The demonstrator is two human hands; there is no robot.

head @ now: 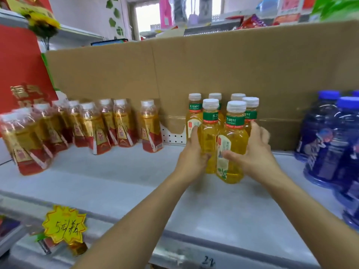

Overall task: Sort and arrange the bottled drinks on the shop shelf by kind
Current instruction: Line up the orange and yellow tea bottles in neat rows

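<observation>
Grip on two green-label tea btls (194, 113) at 12 o'clock: my left hand (191, 154) clutched the front-left btl (210, 133), right hand (255, 154) the front-right btl (233, 140); red-label btls (108, 125) sat at 10.

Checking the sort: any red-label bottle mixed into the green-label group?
No, the green-label bottles stand alone; the red-label bottles sit apart to their left.

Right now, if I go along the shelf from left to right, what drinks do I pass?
A bunch of red-label tea bottles → one lone red-label bottle standing apart → green-label tea bottles → big blue bottles.
</observation>
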